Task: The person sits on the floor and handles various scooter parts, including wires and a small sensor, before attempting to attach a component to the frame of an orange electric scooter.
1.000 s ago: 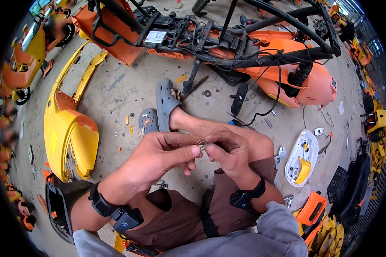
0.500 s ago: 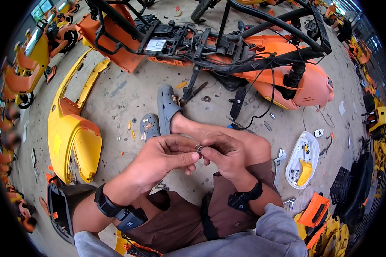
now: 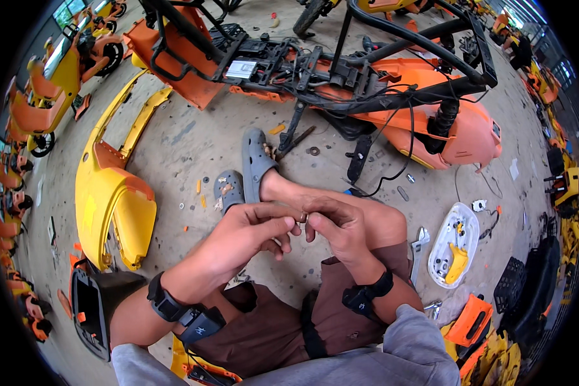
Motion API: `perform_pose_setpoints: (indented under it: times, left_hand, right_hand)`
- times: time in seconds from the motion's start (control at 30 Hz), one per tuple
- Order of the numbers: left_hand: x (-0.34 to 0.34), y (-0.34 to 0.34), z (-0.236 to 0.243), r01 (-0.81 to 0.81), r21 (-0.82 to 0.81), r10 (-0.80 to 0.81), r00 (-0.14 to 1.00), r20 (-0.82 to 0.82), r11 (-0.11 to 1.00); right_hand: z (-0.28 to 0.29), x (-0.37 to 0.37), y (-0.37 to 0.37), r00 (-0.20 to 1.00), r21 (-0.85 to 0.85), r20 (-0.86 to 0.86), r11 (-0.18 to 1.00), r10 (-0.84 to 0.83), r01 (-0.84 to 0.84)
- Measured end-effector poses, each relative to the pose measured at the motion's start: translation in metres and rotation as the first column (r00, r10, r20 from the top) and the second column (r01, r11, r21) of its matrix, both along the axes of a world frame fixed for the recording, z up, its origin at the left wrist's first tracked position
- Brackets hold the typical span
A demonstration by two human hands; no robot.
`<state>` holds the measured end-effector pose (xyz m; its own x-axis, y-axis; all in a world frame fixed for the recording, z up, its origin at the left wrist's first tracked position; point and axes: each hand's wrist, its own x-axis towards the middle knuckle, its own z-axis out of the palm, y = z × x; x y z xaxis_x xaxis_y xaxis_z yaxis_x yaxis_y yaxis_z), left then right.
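Observation:
In front of my bent leg, both hands meet at the fingertips. A small metal piece [image 3: 303, 219], ring-like in what shows of it, sits between them. My left hand [image 3: 254, 231] pinches it from one side with thumb and forefinger, the other fingers curled below. From the other side my right hand [image 3: 338, 225] closes thumb and fingertips on it. The fingers cover most of the piece, so its exact kind is hidden.
Beyond my feet lies a stripped scooter frame [image 3: 392, 100] with orange panels. A yellow body panel [image 3: 100, 193] rests at left. To the right are an adjustable wrench [image 3: 420, 239], a white tray [image 3: 442, 267] with small parts, and an orange panel [image 3: 471, 321]. Small bits litter the concrete.
My fingertips have shifted slightly, and less of the metal piece shows between them. My left hand has moved a little to the right. The whole view has shifted slightly.

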<state>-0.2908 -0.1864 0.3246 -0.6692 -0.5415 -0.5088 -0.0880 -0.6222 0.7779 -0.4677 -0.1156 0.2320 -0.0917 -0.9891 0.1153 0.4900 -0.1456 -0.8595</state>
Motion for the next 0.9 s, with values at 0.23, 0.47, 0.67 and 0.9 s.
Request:
perform_pose_setpoints:
  times: [0.23,0.47,0.67,0.9]
  left_hand:
    - [0.001,-0.003,0.001,-0.106,-0.013,0.105,0.992,-0.064,0.994]
    - [0.008,-0.008,0.002,-0.228,0.101,0.246,0.937,-0.248,0.969]
    - [0.008,-0.007,0.004,-0.185,0.119,0.212,0.936,-0.282,0.976]
    - [0.012,-0.008,0.004,-0.115,0.08,0.134,0.94,-0.315,0.99]
  right_hand:
    - [-0.005,-0.001,0.001,0.97,-0.051,-0.226,0.996,-0.087,0.077]
    - [-0.008,0.005,0.001,0.957,-0.17,-0.278,0.985,-0.081,0.034]
    - [-0.005,-0.002,0.001,0.884,-0.166,-0.465,0.985,-0.04,-0.043]
    - [-0.002,0.001,0.003,0.875,-0.13,-0.484,0.99,-0.021,-0.048]
